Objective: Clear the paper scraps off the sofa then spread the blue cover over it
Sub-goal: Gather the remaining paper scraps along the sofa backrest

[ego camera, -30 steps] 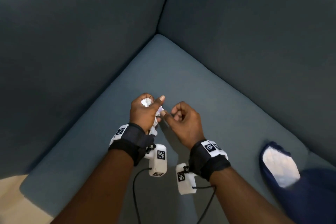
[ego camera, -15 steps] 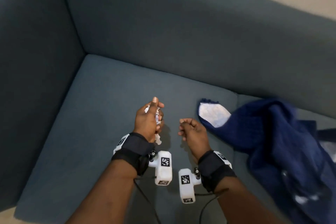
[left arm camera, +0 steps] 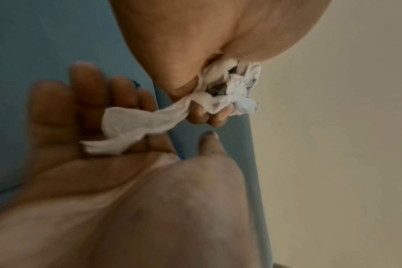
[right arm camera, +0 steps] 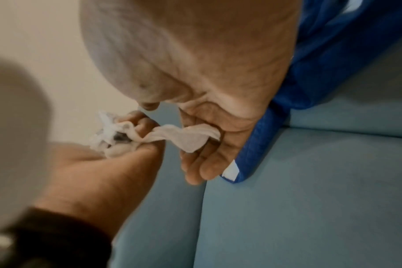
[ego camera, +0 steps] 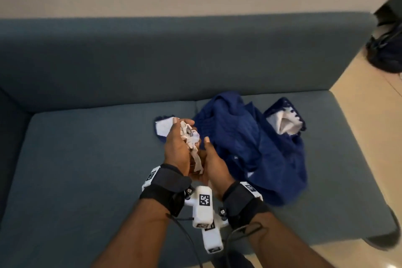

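The left hand point(ego camera: 176, 150) is curled tight round the paper scraps point(ego camera: 191, 135), a white, crinkly ball with some grey marks on it. One long, thin, soft strip point(left arm camera: 131, 125) sticks out of the fist and runs across to the right hand point(ego camera: 217, 163), which is loose and flat with straight fingers. Both hands are over the seat of the smooth grey-blue sofa point(ego camera: 87, 159). The blue cover point(ego camera: 250, 143), bumpy cloth with white underneath, lies in a rumpled heap just behind them. Part of the ball hides inside the fist. The wrist pictures are blurry.
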`<state>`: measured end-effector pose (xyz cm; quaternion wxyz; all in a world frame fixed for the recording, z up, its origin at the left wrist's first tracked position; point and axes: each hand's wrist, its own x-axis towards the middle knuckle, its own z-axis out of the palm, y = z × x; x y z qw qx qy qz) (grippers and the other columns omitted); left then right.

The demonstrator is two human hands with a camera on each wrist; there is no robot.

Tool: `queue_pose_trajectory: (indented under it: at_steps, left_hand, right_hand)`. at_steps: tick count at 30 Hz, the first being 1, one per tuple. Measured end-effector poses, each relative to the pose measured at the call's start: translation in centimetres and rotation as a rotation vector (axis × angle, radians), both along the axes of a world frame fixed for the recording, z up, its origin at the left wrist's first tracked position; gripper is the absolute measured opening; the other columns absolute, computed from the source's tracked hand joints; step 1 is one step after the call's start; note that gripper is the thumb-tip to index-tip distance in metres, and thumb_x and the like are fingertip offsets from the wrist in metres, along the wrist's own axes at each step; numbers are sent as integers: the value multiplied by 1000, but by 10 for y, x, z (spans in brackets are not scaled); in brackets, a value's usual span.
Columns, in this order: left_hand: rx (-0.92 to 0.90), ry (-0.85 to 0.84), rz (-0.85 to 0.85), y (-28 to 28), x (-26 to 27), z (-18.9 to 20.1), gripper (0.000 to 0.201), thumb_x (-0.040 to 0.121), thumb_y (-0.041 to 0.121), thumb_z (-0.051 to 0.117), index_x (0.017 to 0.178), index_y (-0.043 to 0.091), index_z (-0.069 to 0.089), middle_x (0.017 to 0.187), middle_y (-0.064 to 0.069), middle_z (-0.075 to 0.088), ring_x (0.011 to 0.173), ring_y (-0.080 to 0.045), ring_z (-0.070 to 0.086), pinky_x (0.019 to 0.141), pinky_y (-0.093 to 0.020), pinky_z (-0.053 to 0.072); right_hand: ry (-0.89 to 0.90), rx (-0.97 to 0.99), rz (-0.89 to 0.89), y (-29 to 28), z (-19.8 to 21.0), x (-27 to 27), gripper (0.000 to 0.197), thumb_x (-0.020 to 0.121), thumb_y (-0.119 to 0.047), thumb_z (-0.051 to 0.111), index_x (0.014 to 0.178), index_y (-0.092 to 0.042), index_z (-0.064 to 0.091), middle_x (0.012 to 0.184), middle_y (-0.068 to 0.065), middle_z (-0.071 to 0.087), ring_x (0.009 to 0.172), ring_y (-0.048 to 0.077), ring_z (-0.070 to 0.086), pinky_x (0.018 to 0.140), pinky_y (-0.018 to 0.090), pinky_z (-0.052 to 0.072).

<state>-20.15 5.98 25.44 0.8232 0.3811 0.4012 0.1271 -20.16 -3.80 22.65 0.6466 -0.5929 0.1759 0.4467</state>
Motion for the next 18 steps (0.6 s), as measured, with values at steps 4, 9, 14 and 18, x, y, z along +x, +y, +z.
queue_pose_trajectory:
  at_steps: [4, 9, 14, 18]
  left_hand:
    - [220, 88, -117, -60, -3, -5, 30, 90, 43, 52, 90, 18, 68, 86, -7, 64, 84, -26, 59, 79, -39, 50]
    - [433, 69, -347, -127, -2, 8, 27, 108, 17, 39, 90, 18, 59, 82, -2, 62, 77, -15, 59, 71, -27, 53]
    - [855, -39, -732, -161, 2, -11, 16, 97, 36, 36, 94, 29, 49, 94, 1, 56, 88, -18, 53, 87, -45, 48]
    - [1153, -95, -978, -185, 7, -6, 36, 92, 44, 24, 103, 20, 48, 102, 4, 47, 98, -18, 45, 87, -42, 40]
  right_hand:
    - [28, 78, -26, -69, 28, 13, 77, 101, -67, 42, 132, -1, 67, 122, 19, 71, 107, 34, 63, 91, 44, 56]
    - [48, 170, 17, -146, 49, 26, 62, 106, -55, 42, 140, -8, 63, 124, 8, 73, 105, 18, 70, 89, 33, 58]
    - [-31, 151, -17, -177, 54, 30, 64, 94, -63, 61, 135, -13, 67, 131, 10, 72, 129, 26, 65, 109, 48, 52]
    - [-25, 143, -222, -201, 47, 29, 59, 104, -51, 53, 135, -2, 64, 126, 19, 72, 126, 34, 65, 111, 49, 50]
